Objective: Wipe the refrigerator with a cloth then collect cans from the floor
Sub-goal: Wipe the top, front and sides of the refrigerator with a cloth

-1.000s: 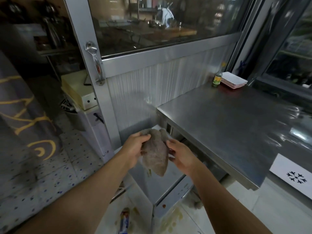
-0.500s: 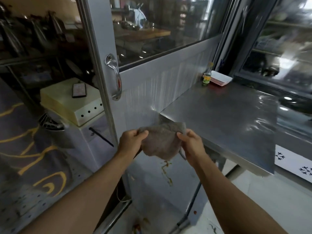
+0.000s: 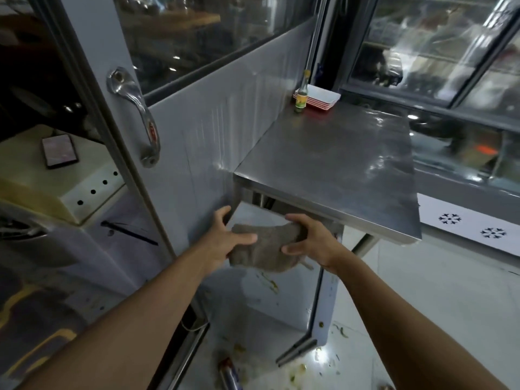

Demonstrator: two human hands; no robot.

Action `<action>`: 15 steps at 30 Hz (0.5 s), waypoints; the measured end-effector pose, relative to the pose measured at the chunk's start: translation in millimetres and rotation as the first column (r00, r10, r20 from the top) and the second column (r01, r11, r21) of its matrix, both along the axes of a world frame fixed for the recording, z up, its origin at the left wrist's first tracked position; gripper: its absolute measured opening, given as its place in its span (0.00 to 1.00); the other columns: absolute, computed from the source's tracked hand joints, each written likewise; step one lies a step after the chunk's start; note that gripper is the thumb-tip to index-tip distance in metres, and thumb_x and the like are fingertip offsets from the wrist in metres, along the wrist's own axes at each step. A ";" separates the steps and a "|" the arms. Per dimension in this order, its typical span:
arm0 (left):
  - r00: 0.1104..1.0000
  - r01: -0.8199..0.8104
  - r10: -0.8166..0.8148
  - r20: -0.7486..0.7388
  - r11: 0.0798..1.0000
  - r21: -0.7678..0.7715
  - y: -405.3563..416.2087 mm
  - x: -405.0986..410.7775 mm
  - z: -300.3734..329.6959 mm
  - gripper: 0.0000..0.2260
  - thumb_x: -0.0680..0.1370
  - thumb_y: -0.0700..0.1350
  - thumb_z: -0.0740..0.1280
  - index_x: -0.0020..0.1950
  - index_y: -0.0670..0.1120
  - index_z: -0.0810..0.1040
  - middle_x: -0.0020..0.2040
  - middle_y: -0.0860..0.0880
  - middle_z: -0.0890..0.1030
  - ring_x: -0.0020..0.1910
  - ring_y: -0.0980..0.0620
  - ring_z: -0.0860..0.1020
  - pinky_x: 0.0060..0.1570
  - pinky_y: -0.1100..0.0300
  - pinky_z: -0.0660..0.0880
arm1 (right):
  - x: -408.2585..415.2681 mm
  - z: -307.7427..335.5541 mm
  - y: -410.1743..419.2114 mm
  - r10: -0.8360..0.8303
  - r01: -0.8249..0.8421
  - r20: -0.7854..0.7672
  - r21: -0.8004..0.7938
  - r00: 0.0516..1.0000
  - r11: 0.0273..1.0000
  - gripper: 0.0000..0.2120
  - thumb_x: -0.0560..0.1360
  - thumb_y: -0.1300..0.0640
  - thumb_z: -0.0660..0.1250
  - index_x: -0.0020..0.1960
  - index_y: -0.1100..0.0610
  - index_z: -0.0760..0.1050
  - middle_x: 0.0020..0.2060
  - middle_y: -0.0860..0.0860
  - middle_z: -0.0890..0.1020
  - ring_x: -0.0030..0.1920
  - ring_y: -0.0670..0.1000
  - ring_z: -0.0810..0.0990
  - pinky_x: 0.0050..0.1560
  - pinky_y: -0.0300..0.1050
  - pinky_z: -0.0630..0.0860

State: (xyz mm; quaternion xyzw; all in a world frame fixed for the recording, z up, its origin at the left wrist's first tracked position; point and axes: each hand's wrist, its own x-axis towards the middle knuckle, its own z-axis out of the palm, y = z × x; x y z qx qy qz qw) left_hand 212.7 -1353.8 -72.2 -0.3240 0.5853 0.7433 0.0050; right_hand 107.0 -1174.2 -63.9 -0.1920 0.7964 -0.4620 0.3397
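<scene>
A shiny metal can (image 3: 230, 374) lies on the pale tiled floor (image 3: 439, 299) at the bottom edge, below the cloth, amid yellowish spilled bits. Above it, both hands grasp a grey-brown crumpled cloth (image 3: 264, 247): the left hand (image 3: 222, 240) pinches its left end with thumb on top, the right hand (image 3: 312, 243) curls its fingers over its right end. The cloth hangs in front of the white stained refrigerator panel (image 3: 275, 299), just below the near corner of the stainless steel counter (image 3: 337, 164). Left of the cloth stands a grey door frame with a curved chrome handle (image 3: 135, 116). Farther left, a dark phone (image 3: 59, 150) lies on a cream box. At the counter's far end, beyond the cloth, a small green-labelled bottle (image 3: 301, 94) stands beside stacked white and red trays (image 3: 320, 97).
</scene>
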 end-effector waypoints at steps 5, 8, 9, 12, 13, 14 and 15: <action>0.888 0.458 -0.270 0.372 0.595 -0.661 11.9 -20.3 -31.8 0.11 0.69 0.38 0.73 0.51 0.43 0.81 0.51 0.43 0.81 0.51 0.46 0.78 0.51 0.56 0.76 | -7.9 -37.3 -1.6 0.127 -0.038 -0.342 0.256 0.931 0.966 0.14 0.67 0.60 0.73 0.30 0.51 0.70 0.39 0.53 0.74 0.40 0.50 0.74 0.34 0.36 0.70; 0.909 0.415 -0.231 0.346 0.455 -0.788 10.0 -37.1 -48.5 0.09 0.70 0.41 0.71 0.33 0.44 0.74 0.44 0.44 0.76 0.47 0.45 0.76 0.46 0.53 0.75 | -19.2 -58.3 -0.9 0.128 -0.073 -0.294 0.191 0.947 0.979 0.10 0.66 0.60 0.71 0.31 0.57 0.71 0.42 0.54 0.78 0.43 0.52 0.76 0.44 0.50 0.74; 0.907 0.419 -0.225 0.355 0.418 -0.806 9.4 -43.1 -54.8 0.11 0.71 0.43 0.71 0.33 0.46 0.71 0.45 0.46 0.73 0.47 0.46 0.74 0.44 0.53 0.73 | -21.8 -63.7 -0.9 0.109 -0.066 -0.259 0.171 0.960 0.983 0.08 0.67 0.60 0.70 0.33 0.57 0.71 0.38 0.54 0.77 0.39 0.52 0.76 0.45 0.54 0.75; 0.922 0.385 -0.184 0.339 0.372 -0.844 6.2 -63.9 -73.3 0.07 0.74 0.47 0.68 0.43 0.51 0.69 0.50 0.49 0.72 0.48 0.50 0.73 0.42 0.56 0.69 | -33.9 -82.5 -5.6 -0.015 0.046 -0.249 0.120 0.968 0.992 0.04 0.71 0.62 0.66 0.43 0.57 0.71 0.38 0.55 0.77 0.40 0.55 0.78 0.44 0.57 0.78; 0.927 0.374 -0.187 0.325 0.395 -0.839 4.4 -71.4 -79.3 0.07 0.74 0.47 0.68 0.49 0.51 0.71 0.53 0.49 0.73 0.50 0.50 0.74 0.44 0.57 0.69 | -38.5 -86.9 -8.4 -0.068 0.098 -0.271 0.097 0.960 0.990 0.07 0.72 0.62 0.65 0.49 0.56 0.72 0.41 0.55 0.79 0.42 0.55 0.80 0.44 0.55 0.80; 0.923 0.385 -0.191 0.335 0.412 -0.826 1.8 -78.7 -85.3 0.12 0.74 0.47 0.68 0.56 0.50 0.72 0.57 0.48 0.74 0.54 0.49 0.74 0.47 0.56 0.70 | -43.2 -92.2 -10.9 -0.116 0.146 -0.305 0.077 0.945 0.986 0.12 0.73 0.63 0.64 0.55 0.55 0.72 0.43 0.55 0.81 0.44 0.55 0.81 0.45 0.52 0.80; 0.915 0.403 -0.194 0.354 0.422 -0.812 -2.4 -85.1 -90.6 0.18 0.74 0.46 0.68 0.63 0.50 0.70 0.61 0.47 0.73 0.58 0.48 0.73 0.51 0.55 0.71 | -47.9 -96.6 -13.1 -0.154 0.196 -0.384 0.073 0.910 0.978 0.16 0.73 0.64 0.64 0.59 0.55 0.73 0.45 0.56 0.82 0.44 0.55 0.81 0.46 0.49 0.79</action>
